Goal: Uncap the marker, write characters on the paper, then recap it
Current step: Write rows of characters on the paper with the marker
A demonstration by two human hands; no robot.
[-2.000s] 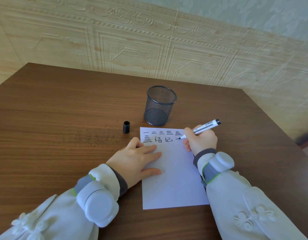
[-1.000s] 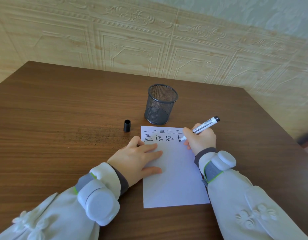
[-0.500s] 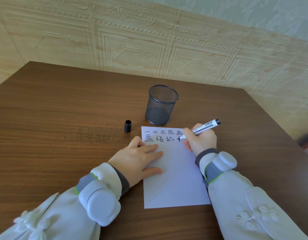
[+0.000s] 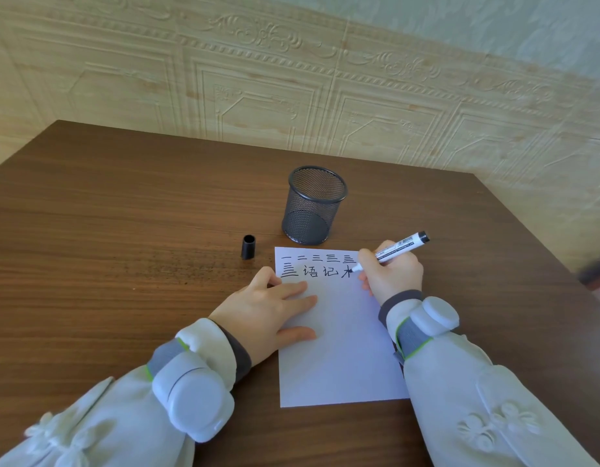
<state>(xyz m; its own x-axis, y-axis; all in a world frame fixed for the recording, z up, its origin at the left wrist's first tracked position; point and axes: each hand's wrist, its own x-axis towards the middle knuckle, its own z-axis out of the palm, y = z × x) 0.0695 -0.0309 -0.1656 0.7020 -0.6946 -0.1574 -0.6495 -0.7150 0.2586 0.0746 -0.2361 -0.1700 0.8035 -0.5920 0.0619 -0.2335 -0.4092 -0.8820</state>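
A white sheet of paper [image 4: 345,348] lies on the brown wooden table [image 4: 123,230], with two rows of black characters along its top. My right hand [image 4: 391,276] grips an uncapped white marker [image 4: 398,248], its black tip touching the paper at the end of the second row. My left hand [image 4: 268,311] rests flat on the paper's left part, fingers spread, holding nothing. The black cap [image 4: 248,246] stands upright on the table just left of the paper's top corner, apart from both hands.
A black mesh pen cup [image 4: 312,205] stands just beyond the paper's top edge. The table's far edge meets an embossed cream wall [image 4: 291,96]. White devices are strapped on both wrists.
The last character in the second row has gained strokes, growing from a short mark into a fuller shape. My right hand shifted slightly with the marker. My left hand stayed put.
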